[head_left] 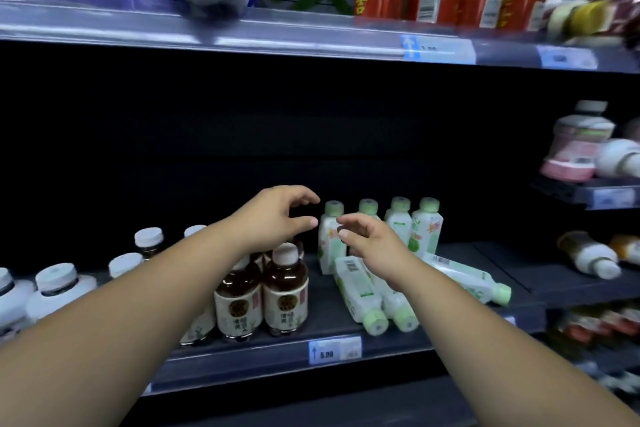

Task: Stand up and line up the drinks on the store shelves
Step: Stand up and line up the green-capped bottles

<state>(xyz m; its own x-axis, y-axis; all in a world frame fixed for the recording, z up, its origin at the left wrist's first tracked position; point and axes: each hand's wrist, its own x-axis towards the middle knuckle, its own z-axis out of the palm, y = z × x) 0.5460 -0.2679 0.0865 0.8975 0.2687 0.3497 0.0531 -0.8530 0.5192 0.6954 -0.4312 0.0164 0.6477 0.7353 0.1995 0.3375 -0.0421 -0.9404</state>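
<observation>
Head view: the left hand (pixel 277 218) and right hand (pixel 372 246) hover over the middle shelf (pixel 242 359), fingers loosely curled, gripping nothing. Four standing green-capped bottles (pixel 426 229) line the back; three fallen green-capped bottles (pixel 356 288) lie in front, beside upright brown tea bottles (pixel 285 291). A toppled bottle (pixel 588 255) further right suggests much remains.

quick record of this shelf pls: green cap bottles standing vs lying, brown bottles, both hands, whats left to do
standing green-capped bottles: four upright
lying green-capped bottles: three on their sides, in front of the upright ones
brown tea bottles: upright, left of the green-capped group
left hand: empty, fingers loosely curled
right hand: empty, over the lying bottles
left to do: stand up the three lying bottles
</observation>
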